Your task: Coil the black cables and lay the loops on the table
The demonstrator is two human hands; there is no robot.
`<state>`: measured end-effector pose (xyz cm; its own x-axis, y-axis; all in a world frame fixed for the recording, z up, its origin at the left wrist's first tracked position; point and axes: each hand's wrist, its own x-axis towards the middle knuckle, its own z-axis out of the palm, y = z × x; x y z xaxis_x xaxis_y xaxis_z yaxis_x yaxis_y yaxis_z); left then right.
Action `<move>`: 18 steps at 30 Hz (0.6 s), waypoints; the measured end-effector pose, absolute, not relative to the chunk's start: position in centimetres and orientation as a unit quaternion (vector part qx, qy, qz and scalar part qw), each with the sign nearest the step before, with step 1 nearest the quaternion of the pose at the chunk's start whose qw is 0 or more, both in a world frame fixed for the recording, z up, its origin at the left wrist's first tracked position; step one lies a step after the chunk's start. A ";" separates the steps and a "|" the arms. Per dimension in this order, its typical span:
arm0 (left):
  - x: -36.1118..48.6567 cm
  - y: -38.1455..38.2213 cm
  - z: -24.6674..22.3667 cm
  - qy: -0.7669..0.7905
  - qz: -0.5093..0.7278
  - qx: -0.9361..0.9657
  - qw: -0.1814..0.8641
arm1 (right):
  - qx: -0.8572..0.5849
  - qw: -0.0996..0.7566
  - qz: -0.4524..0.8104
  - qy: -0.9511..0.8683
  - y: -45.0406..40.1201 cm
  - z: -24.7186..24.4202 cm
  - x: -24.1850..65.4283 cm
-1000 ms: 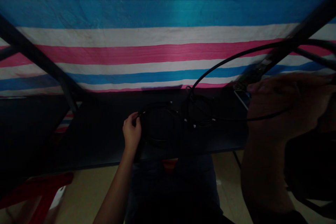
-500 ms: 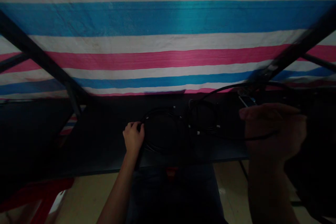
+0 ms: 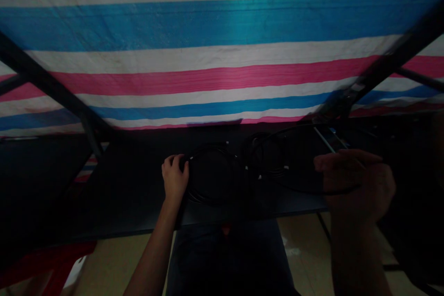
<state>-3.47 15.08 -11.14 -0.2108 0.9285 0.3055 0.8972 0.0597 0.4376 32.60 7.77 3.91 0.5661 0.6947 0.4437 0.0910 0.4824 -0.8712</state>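
Observation:
On the dark table lies a loop of black cable (image 3: 208,200) with small pale bands. My left hand (image 3: 175,176) is closed at its left edge, the fingers curled around the cable. To the right is a second, smaller coil of black cable (image 3: 265,176). From that coil a strand (image 3: 308,192) runs across to my right hand (image 3: 359,185), which is raised nearer the camera and closed on the cable. It is dark there, and its fingertips are partly hidden.
A phone-like device (image 3: 328,138) lies behind my right hand. Dark metal struts (image 3: 58,88) slant at both sides, before a striped sheet (image 3: 222,23). A red stool-like object (image 3: 48,263) stands at the lower left. The dark tabletop (image 3: 138,199) has its front edge near my lap.
My right hand has shifted slightly left and down with the cable, and the raised cable arc behind it has dropped. My left hand stays at the loop. The view has tilted a little.

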 end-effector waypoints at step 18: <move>-3.2 17.5 -10.5 0.705 0.222 0.670 0.066 | -0.440 0.686 0.319 -0.484 6.1 -0.2 31.4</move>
<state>-3.22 17.51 -10.50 -0.0923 0.9745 0.2046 0.9158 0.0024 0.4017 31.41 6.09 -0.19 0.3283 0.8630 0.3841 -0.0115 0.4102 -0.9119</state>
